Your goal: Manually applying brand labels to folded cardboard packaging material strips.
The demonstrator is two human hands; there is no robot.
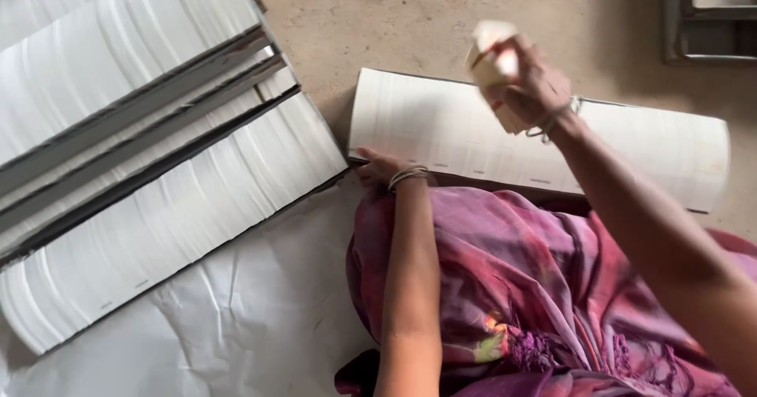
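White paper stacks, pink-purple mottled cloth, beige floor

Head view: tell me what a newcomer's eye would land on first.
The raised right hand at top centre, gripping a pale block. Under it a long stack of white paper lies across the floor, its left end held by the left hand. More white stacks fill the left; purple cloth covers the lap.

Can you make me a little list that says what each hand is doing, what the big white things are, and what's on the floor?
Left hand: rests on the near edge of the paper stack in front
Right hand: raised over that stack, gripping a small pale block
Big white things: fanned paper stacks, more piled at left
Floor: white sheet on bare concrete
Lap: pink-purple cloth
Top right: metal frame
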